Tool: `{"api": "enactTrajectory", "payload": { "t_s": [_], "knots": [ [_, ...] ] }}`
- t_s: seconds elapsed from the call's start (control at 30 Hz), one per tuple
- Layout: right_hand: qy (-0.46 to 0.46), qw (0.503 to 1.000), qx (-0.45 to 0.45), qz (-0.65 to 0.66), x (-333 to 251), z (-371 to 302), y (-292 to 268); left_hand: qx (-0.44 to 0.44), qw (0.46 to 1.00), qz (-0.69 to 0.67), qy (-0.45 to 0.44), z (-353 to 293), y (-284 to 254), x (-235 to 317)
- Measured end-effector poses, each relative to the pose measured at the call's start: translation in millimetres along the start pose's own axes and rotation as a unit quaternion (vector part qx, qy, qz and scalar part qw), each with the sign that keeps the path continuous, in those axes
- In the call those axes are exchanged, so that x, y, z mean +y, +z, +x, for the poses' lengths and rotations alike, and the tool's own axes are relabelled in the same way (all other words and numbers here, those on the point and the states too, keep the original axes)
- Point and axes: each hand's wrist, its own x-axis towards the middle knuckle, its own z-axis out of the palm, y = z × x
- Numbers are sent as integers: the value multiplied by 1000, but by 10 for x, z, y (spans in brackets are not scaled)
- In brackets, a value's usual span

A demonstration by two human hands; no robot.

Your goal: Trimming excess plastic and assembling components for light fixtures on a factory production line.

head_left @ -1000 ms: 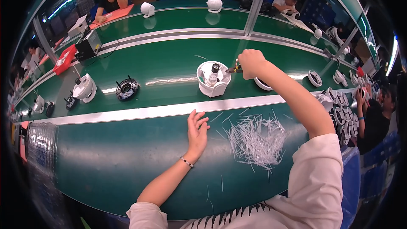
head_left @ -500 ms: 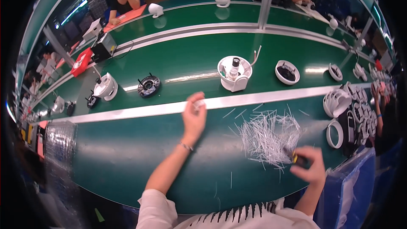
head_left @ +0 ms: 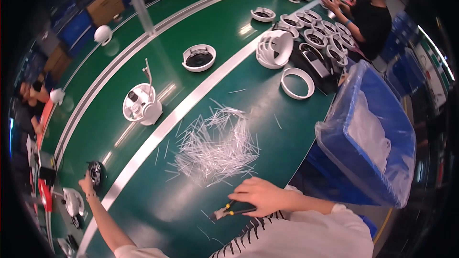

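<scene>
My left hand reaches far out at the left, its fingers closed at the edge of a black round part on the green conveyor. Close to my body, my right hand grips diagonal cutters with black and yellow handles, their jaws pointing left. Beyond the cutters, a loose pile of thin whitish plastic strips lies on the dark green table. A white round housing with a cable standing up from it sits on the conveyor, past the pale dividing rail.
A white ring and stacked white shells stand at the table's far right. Beside it is a blue bin lined with clear plastic. A white dish with a black inside sits on the conveyor. A co-worker handles parts at upper right.
My view has swung to the right. My left hand has gone from above the pale rail to the black round part. The cutters in my right hand have moved off the pile, nearer my body.
</scene>
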Motion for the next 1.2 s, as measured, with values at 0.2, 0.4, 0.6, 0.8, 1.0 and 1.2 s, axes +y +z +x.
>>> {"api": "enactTrajectory", "payload": {
  "t_s": [0.2,0.4,0.6,0.8,1.0,1.2],
  "knots": [
    [-40,996,-31,-67,-11,48,261,-147,965,-197,-90,-130,400,218],
    [-55,998,5,-11,144,-107,108,-25,959,-283,8,-690,462,701],
    [95,878,357,-305,852,-18,-967,-29,879,-476,28,-1807,-163,1275],
    [380,784,268,-411,1959,-788,-1344,26,769,-626,126,-2320,-534,1682],
    [180,843,417,-289,861,-202,-1086,101,741,-649,138,-2541,-1096,1629],
    [-221,952,122,-172,-645,613,-52,-117,751,-644,86,-2994,-350,2073]
  ]
}}
